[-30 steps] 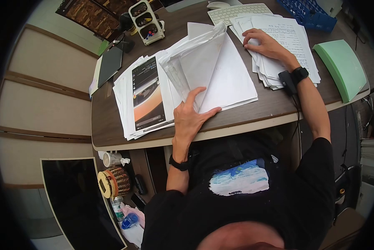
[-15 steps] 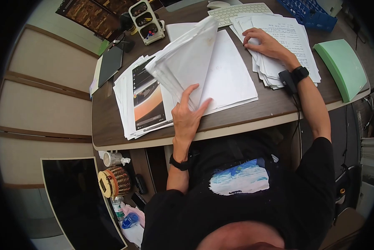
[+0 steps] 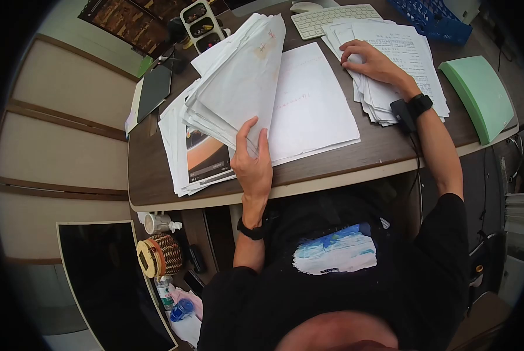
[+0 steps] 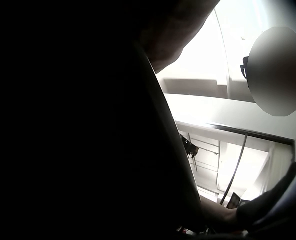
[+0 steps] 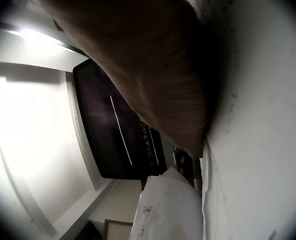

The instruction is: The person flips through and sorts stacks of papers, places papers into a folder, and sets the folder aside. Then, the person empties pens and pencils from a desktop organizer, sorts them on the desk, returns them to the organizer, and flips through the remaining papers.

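Note:
My left hand (image 3: pixel 253 167) pinches the lower corner of a bundle of white paper sheets (image 3: pixel 238 88) between thumb and fingers. The bundle stands tilted up, leaning left over a pile with a dark, orange-toned printed page (image 3: pixel 209 155). Red marks and a brownish stain show near its top corner. Beneath and to the right lies a flat white stack (image 3: pixel 311 105) with faint red writing. My right hand (image 3: pixel 376 63), fingers loosely curled, rests on a stack of printed pages (image 3: pixel 417 64). In the right wrist view the hand (image 5: pixel 153 75) lies against the paper. Darkness fills most of the left wrist view.
A white keyboard (image 3: pixel 335 19) and a blue basket (image 3: pixel 437 23) stand at the back. A green curved-top box (image 3: pixel 478 96) sits at the right edge. Behind the papers is a compartmented organizer (image 3: pixel 202 26); a dark folder (image 3: pixel 155 90) lies left. A cable (image 3: pixel 415 164) hangs from the right wrist.
My left hand has moved left, swinging the lifted sheets over the pile with the printed page and uncovering more of the white stack. The right hand has stayed put.

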Available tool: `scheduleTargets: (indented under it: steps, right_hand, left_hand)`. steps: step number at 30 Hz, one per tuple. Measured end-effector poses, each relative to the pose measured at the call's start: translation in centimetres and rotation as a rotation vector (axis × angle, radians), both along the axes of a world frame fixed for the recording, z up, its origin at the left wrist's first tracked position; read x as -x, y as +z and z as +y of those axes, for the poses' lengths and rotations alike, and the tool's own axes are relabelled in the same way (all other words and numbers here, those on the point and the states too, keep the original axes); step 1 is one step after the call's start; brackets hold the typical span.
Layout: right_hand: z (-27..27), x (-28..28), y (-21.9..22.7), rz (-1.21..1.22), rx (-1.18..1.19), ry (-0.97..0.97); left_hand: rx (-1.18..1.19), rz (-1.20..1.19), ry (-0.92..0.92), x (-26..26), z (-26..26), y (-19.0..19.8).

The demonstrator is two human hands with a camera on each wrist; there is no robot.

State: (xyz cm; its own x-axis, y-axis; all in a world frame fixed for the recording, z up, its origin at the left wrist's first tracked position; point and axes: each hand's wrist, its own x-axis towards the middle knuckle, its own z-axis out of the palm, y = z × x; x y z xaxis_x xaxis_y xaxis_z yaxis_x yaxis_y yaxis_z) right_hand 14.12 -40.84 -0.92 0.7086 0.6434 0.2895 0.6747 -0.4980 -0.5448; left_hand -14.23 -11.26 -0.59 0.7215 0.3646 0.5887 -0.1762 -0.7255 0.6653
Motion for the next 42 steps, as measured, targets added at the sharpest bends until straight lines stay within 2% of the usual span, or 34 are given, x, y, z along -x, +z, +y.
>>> scheduleTargets:
  steps: [3,5,7,12,14,21,23,29,42]
  right_hand:
    - [0.03,-0.1,0.13,0.012,-0.005,0.015]
    - [0.09,-0.01,0.12,0.0,0.001,0.002]
    - [0.06,-0.23,0.1,-0.005,0.008,-0.008]
    - [0.01,-0.39,-0.09,-0.002,0.0,0.025]
    - [0.08,-0.22,-0.03,-0.014,0.004,0.01]
    - [0.08,-0.39,-0.2,-0.021,0.0,0.015]
    - [0.03,-0.18,0.05,-0.02,0.003,0.011]
    - [0.15,-0.13,-0.28,-0.01,0.005,0.035]
    - [0.04,-0.21,0.08,-0.017,0.006,0.022]
  left_hand:
    - [0.068,0.054,0.018,-0.03,-0.07,0.16]
    - [-0.007,-0.048,0.005,-0.31,0.07,-0.1]
    - [-0.003,-0.052,-0.001,-0.5,0.12,-0.02]
    - [0.081,0.044,0.019,-0.1,-0.07,0.13]
    - [0.007,-0.029,0.0,-0.3,0.04,0.04]
    - [-0.103,-0.021,0.008,-0.23,0.15,-0.06]
    - [-0.019,-0.056,0.015,-0.27,0.2,-0.21]
    - [0.03,-0.111,0.078,-0.01,0.03,-0.32]
    - [0.002,-0.112,0.078,-0.48,0.03,-0.33]
